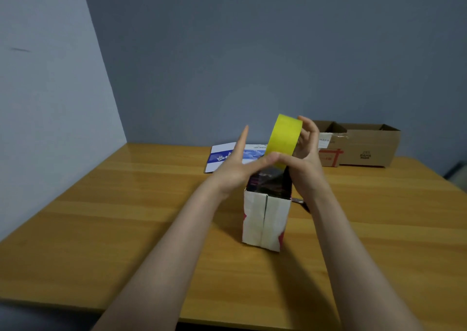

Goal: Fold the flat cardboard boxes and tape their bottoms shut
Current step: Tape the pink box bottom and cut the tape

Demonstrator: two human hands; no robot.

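Pretty dim, flat indoor light with soft glare streaks on the surface (126, 204). Fingers (243, 136) are motion-blurred, the whole shot's a bit soft, and edges bend from the wide lens.

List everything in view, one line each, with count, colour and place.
tape roll: 1, yellow, held above the small box at table centre
small box: 1, white with red and dark print, standing on the table under the hands, flaps meeting in a seam on its near face
flat printed cardboard: 1, white and blue, lying on the table behind the hands
open cardboard boxes: 2, brown, far right of the table by the wall, the left one with red print
table: 1, yellow-brown wood
left hand: 1, fingers outstretched, thumb at the roll's lower edge
right hand: 1, gripping the tape roll
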